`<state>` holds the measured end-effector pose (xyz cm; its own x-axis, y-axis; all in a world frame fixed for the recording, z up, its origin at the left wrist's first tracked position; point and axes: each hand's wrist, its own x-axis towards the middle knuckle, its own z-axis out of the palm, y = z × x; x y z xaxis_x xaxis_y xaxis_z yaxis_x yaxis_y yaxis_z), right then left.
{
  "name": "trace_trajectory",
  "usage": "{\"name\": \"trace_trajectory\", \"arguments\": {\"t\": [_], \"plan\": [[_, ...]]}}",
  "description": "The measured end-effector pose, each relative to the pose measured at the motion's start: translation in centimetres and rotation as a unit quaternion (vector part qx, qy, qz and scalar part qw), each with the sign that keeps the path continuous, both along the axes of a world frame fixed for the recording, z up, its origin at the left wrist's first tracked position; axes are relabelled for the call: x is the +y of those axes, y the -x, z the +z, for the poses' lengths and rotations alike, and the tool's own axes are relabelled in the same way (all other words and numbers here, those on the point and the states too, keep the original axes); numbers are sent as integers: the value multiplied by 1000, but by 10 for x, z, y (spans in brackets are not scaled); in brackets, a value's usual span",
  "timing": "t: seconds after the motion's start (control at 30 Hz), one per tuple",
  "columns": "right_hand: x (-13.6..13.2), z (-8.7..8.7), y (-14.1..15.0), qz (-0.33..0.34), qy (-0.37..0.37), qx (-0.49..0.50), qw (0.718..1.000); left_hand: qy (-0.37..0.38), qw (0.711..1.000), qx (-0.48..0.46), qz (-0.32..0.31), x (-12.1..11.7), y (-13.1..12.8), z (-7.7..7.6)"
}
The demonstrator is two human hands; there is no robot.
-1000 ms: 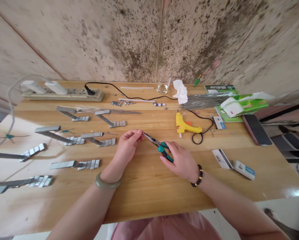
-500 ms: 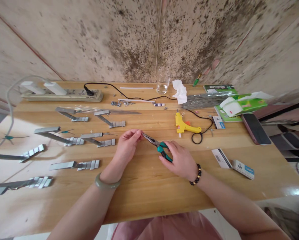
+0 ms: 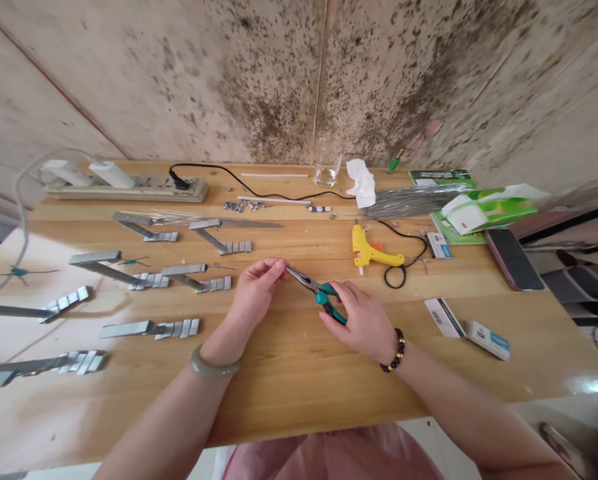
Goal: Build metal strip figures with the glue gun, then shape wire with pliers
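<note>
Around the teal-and-black handles of the long-nose pliers (image 3: 306, 281) is my right hand (image 3: 363, 320), a beaded bracelet at its wrist. The tip of the pliers reaches the fingertips of my left hand (image 3: 259, 287), which are pinched together. What those fingers hold is too small and too hidden to make out. A green bangle circles my left wrist. Left of that hand lie several folded grey strip pieces, among them one with a ridged end (image 3: 213, 285) and another (image 3: 179, 329) nearer the front.
Right of the pliers lies a yellow glue gun (image 3: 363, 247). Behind it are a bundle of thin wires (image 3: 409, 202), a glass (image 3: 325, 175) and crumpled tissue (image 3: 361, 183). A phone (image 3: 515, 259) and small boxes (image 3: 487, 340) lie right; a power strip (image 3: 153, 191) sits back left.
</note>
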<state>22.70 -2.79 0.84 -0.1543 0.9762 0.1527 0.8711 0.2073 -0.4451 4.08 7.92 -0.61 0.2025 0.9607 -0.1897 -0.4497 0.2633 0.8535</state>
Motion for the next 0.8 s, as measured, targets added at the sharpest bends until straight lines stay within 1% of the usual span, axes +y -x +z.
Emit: {"name": "trace_trajectory", "arguments": {"t": [0.33,0.8], "plan": [[-1,2,1,0,2,-3,1000,2,1000,-1,3,0,1,-2],[-2,6,0,6,15,-15,1000,3,1000,0,-3,-1,1,0]]}}
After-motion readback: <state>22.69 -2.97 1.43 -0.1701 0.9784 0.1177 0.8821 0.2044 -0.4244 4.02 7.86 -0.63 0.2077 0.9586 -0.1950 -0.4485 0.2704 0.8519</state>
